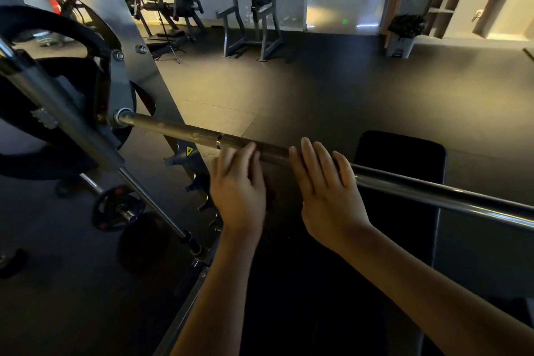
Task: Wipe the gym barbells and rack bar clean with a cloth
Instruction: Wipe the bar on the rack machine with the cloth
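Forearms reach forward and up to the barbell (404,182), backs of both hands upward. The right hand (326,191) lies released, fingers straight across the bar. The left hand (238,182), just beside it toward the weight plate (43,95), drapes blurred fingers over the bar; whether it grasps cannot be told.

Left hand (237,185) and right hand (329,193) resting side by side on barbell (433,192), black bench (404,153) below
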